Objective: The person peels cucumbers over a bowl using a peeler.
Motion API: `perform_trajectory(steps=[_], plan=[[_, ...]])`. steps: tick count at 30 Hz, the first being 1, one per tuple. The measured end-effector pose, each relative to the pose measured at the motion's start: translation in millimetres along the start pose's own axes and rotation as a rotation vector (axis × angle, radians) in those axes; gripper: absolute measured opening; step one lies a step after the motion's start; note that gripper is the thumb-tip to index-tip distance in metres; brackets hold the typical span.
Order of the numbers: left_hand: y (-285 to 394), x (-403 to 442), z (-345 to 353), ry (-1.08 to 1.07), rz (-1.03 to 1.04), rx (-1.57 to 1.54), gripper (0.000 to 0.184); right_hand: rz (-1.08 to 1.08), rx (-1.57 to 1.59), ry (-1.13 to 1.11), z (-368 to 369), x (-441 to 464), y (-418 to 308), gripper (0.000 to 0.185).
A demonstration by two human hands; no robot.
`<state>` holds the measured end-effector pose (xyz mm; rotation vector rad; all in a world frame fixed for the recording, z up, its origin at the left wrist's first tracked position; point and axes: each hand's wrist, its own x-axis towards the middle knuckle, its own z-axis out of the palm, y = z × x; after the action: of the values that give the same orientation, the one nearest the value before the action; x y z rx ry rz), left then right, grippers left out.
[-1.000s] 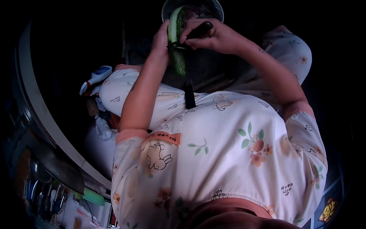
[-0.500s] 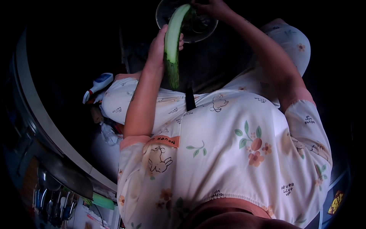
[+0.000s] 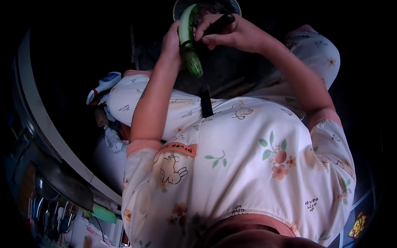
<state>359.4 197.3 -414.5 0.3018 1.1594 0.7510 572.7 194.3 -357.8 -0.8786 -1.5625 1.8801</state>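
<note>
My left hand (image 3: pixel 171 42) is wrapped round a long, curved cucumber (image 3: pixel 193 62) and holds it up at a slant. A pale peeled strip runs along its upper part, while the lower end keeps its dark green skin. In my right hand (image 3: pixel 244 36) is a peeler with a black handle (image 3: pixel 221 25). Its dark head lies across the cucumber just above the unpeeled end. Beyond both hands is a metal bowl (image 3: pixel 238 7), partly cut off by the top edge; its contents are too dark to make out.
A white and blue spray bottle (image 3: pixel 109 80) lies beside my left knee, with a crumpled plastic bag (image 3: pixel 112 139) nearby. Further left are a dark pan (image 3: pixel 68 184) and several kitchen utensils (image 3: pixel 51 217). A yellow packet (image 3: pixel 359 225) is at the lower right. Surroundings are very dark.
My right hand has come from over the bowl back toward me, bringing the peeler onto the lower part of the cucumber. The cucumber's lower end has shifted up and slightly right.
</note>
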Motion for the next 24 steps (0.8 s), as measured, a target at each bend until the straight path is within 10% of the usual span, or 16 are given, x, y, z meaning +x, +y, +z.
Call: perform_trajectory(steps=[8,18,24], plan=[[-3.8,8.2,-8.3,-0.089,-0.022,-0.001,0.043,-0.131,-0.224,0.229,-27.3,22.0,36.3,0.016],[4.3,-9.9,4.2,-0.138,0.017,0.041,0.048,0.270,-0.233,0.710,-83.4,44.7,97.1,0.020],[-9.6,23.7,-25.4,-0.134,0.027,-0.132,0.043,0.035,-0.511,0.741,-55.9,40.4,44.6,0.017]])
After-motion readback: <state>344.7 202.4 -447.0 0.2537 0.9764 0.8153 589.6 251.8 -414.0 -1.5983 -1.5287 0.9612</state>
